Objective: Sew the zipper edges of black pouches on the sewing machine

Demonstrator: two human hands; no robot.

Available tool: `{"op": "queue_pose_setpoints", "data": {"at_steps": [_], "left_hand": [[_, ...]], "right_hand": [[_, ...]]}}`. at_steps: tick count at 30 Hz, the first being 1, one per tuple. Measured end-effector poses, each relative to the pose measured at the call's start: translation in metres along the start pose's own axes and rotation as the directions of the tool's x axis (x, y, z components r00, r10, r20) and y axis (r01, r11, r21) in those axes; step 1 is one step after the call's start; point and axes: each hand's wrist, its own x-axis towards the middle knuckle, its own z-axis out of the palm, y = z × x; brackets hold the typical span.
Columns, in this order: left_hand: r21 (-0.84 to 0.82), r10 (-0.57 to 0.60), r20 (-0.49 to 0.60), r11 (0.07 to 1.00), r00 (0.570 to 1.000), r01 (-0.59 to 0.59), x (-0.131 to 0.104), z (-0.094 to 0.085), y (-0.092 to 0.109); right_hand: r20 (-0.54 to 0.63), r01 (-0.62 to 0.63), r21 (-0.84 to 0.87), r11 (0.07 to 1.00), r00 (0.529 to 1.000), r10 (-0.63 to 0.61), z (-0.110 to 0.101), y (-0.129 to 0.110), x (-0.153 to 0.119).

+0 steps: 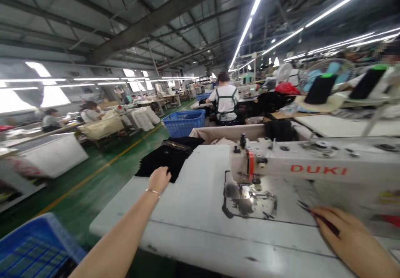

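My left hand [160,179] is at the near edge of a stack of black fabric pieces [164,159] on the left of the sewing table. Its fingers are curled and pinch the cloth edge; the fingertips are partly hidden. My right hand [346,228] rests on the table at the right, closed around small thread snips [323,222] with dark handles, their two points facing left. Between the hands stands a white sewing machine [281,163] with red lettering. No cloth shows on its metal plate [250,199].
Behind the table is a pale cloth-lined bin [229,132]. Blue crates stand at the lower left [37,244] and farther back [184,121]. Black thread cones [320,90] rise at the right. A person in a white shirt [225,99] works ahead, facing away.
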Motion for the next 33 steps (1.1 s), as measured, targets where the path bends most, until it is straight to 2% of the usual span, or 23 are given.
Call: {"op": "queue_pose_setpoints", "data": {"at_steps": [2,4,6,8,11,13,14,15,16,17,19,21,23,26,29,33], "left_hand": [[0.009,0.012,0.004,1.000,1.000,-0.012,0.007,-0.001,-0.007],[0.011,0.021,-0.013,1.000,1.000,-0.021,0.016,-0.010,-0.018],[0.013,0.012,-0.068,1.000,0.998,-0.011,0.027,-0.028,-0.025],[0.012,0.012,-0.155,1.000,0.988,-0.010,0.036,-0.052,-0.023],[-0.002,0.087,-0.244,0.996,0.966,-0.091,0.027,-0.080,0.005],[-0.040,0.220,-0.199,0.972,0.955,-0.232,0.000,-0.083,0.038],[-0.119,0.382,-0.100,0.912,0.919,-0.393,-0.020,-0.079,0.057],[-0.189,0.513,-0.008,0.842,0.858,-0.505,-0.042,-0.070,0.076],[-0.233,0.580,0.067,0.800,0.812,-0.552,-0.064,-0.058,0.093],[-0.242,0.598,0.121,0.792,0.792,-0.561,-0.086,-0.044,0.108],[-0.220,0.559,0.177,0.825,0.810,-0.521,-0.121,-0.014,0.128],[-0.218,0.508,0.175,0.855,0.843,-0.470,-0.139,0.008,0.134],[-0.239,0.481,0.162,0.866,0.862,-0.439,-0.138,0.019,0.132],[-0.242,0.423,0.131,0.891,0.896,-0.385,-0.116,0.019,0.127],[-0.228,0.368,0.107,0.913,0.924,-0.337,-0.093,0.018,0.127],[-0.262,0.417,0.126,0.889,0.900,-0.375,-0.089,0.017,0.128]], "right_hand": [[0.089,0.023,-0.077,0.997,0.996,-0.016,-0.001,0.003,0.000],[0.115,0.034,-0.129,0.991,0.993,-0.019,0.001,0.000,0.000],[0.105,0.036,-0.156,0.987,0.994,-0.019,0.003,-0.006,0.002],[0.090,0.033,-0.172,0.985,0.996,-0.018,0.003,-0.011,0.005],[0.083,0.035,-0.179,0.983,0.996,-0.020,-0.005,-0.014,0.008],[0.080,0.050,-0.165,0.985,0.996,-0.037,-0.013,-0.022,0.008],[0.073,0.062,-0.147,0.987,0.996,-0.052,-0.015,-0.030,0.007],[0.064,0.077,-0.119,0.990,0.996,-0.070,-0.016,-0.041,0.006],[0.060,0.097,-0.078,0.992,0.994,-0.092,-0.016,-0.056,0.004],[0.059,0.115,-0.027,0.993,0.992,-0.113,-0.013,-0.074,0.002],[0.125,0.165,0.093,0.982,0.976,-0.176,-0.003,-0.117,-0.004],[0.271,0.188,0.165,0.968,0.935,-0.228,0.009,-0.160,-0.010],[0.349,0.165,0.181,0.970,0.911,-0.220,0.020,-0.193,-0.014],[0.395,0.101,0.230,0.968,0.900,-0.187,0.028,-0.218,-0.019],[0.433,0.030,0.344,0.938,0.882,-0.187,0.026,-0.225,-0.022],[0.459,-0.043,0.410,0.911,0.873,-0.165,0.021,-0.225,-0.019]]}}
